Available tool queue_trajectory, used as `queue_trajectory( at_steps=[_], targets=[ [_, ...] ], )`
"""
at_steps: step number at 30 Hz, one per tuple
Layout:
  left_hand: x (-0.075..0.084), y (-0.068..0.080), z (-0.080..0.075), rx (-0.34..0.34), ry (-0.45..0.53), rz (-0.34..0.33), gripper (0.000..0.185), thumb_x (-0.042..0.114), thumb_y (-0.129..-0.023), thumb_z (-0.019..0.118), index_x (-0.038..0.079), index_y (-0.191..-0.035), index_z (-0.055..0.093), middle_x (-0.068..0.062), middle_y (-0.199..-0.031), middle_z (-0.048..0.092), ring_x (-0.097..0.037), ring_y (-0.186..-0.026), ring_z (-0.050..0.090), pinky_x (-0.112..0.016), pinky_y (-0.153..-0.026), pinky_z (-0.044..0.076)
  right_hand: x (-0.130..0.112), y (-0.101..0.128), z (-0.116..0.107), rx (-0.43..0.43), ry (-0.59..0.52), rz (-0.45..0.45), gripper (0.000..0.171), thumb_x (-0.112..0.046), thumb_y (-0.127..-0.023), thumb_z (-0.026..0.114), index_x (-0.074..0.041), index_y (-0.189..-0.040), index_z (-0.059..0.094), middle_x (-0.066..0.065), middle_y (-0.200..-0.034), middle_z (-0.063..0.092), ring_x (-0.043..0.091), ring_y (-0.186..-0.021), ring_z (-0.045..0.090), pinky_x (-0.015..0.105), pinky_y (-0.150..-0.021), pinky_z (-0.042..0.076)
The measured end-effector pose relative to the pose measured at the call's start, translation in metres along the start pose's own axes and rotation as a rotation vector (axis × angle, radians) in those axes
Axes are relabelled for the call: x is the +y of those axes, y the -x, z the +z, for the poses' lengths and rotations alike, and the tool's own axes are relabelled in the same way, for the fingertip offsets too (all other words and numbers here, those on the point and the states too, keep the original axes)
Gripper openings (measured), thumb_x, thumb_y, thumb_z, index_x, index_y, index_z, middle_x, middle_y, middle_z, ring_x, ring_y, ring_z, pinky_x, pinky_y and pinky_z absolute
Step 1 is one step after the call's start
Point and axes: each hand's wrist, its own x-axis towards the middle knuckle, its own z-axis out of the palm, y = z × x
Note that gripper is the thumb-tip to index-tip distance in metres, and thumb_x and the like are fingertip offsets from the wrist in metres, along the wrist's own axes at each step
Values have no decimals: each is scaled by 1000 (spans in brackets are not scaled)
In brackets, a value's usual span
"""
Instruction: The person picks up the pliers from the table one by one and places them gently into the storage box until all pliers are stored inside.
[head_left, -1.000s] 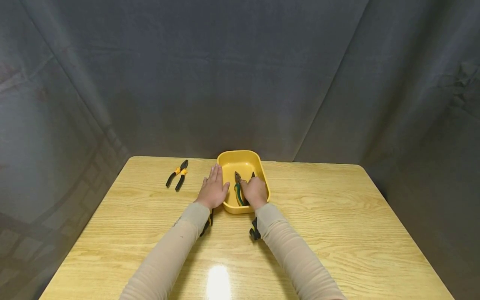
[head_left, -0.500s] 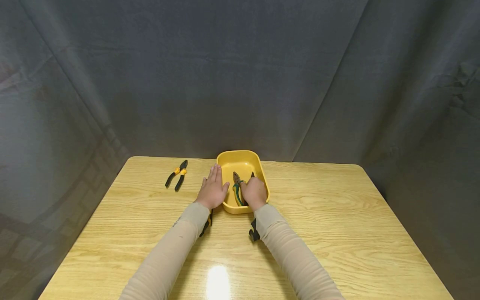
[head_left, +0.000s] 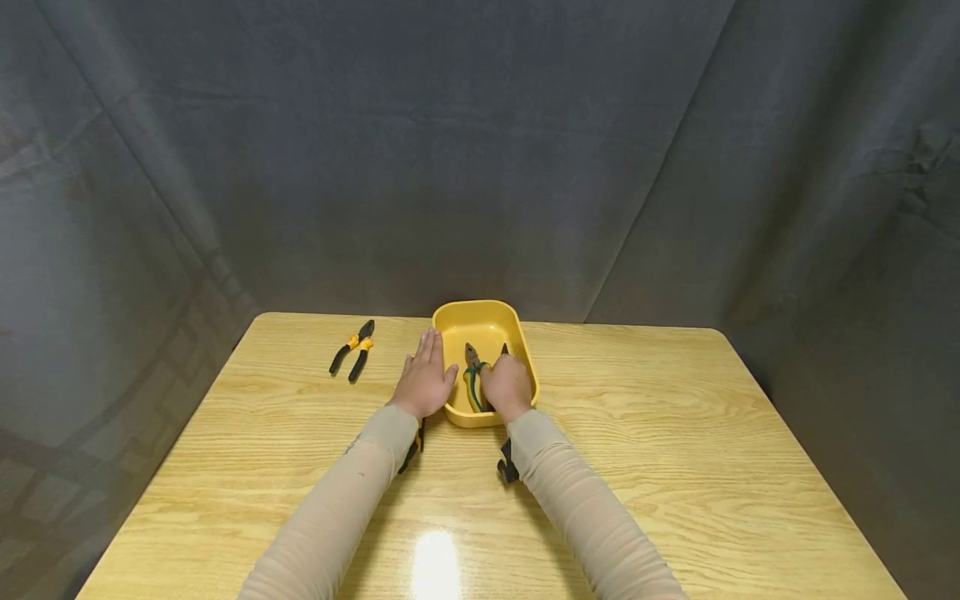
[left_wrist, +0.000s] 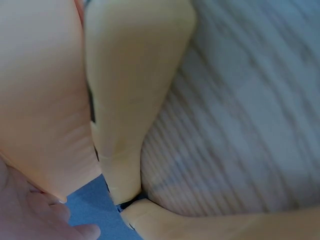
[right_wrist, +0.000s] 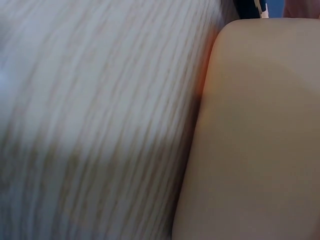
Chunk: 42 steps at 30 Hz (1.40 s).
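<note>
A yellow tray (head_left: 480,306) stands at the table's middle back. My right hand (head_left: 508,385) lies inside it, fingers curled round a pair of pliers whose dark tip (head_left: 504,348) sticks out past the knuckles. Green-handled pliers (head_left: 471,377) lie in the tray by its thumb. My left hand (head_left: 426,379) rests flat on the table with straight fingers, against the tray's left wall. The left wrist view shows the blurred tray wall (left_wrist: 130,100) up close. In the right wrist view the tray (right_wrist: 260,140) fills the right side.
Black-and-orange pliers (head_left: 353,352) lie on the wooden table (head_left: 675,433) at the back left. Dark curtains hang behind and on both sides. A black strap (head_left: 507,463) shows under each wrist.
</note>
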Motion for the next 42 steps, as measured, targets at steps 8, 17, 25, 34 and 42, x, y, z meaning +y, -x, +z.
queue_trajectory(
  at_steps=[8,17,25,34,42],
  targets=[
    [-1,-2,2,-14,-2,-10,72,37,-110,36,2,-161,0,-14,-170,-3,-27,-156,-4,-55,-123,9,1,0,2,15,14,-37,14,-11,-96,65,3,-93,66,16,-90,61,32,-83,64,45,-76,55],
    [-2,-2,1,-12,-8,-12,71,37,-110,36,2,-161,1,-14,-170,-2,-26,-156,-4,-55,-124,9,1,0,2,12,13,-40,14,-10,-96,64,4,-100,66,18,-96,61,34,-87,64,46,-79,55],
    [0,-2,0,-17,-13,-9,71,37,-110,36,0,-161,2,-15,-170,-3,-29,-156,-2,-55,-123,9,0,2,1,17,17,-61,12,-7,-94,65,2,-101,66,17,-96,61,32,-87,64,44,-79,55],
    [0,-4,-1,-28,-41,-12,71,37,-110,37,1,-161,2,-14,-170,-3,-29,-156,-2,-56,-123,10,-1,6,1,119,14,-152,6,-5,-87,70,-3,-90,65,11,-87,58,27,-75,61,41,-65,53],
    [1,-3,2,-39,-54,-22,71,37,-110,36,3,-162,1,-14,-170,-1,-26,-156,-4,-54,-124,8,-1,8,3,137,11,-200,13,-6,-91,70,1,-101,69,14,-96,60,28,-76,62,42,-66,55]
  ],
)
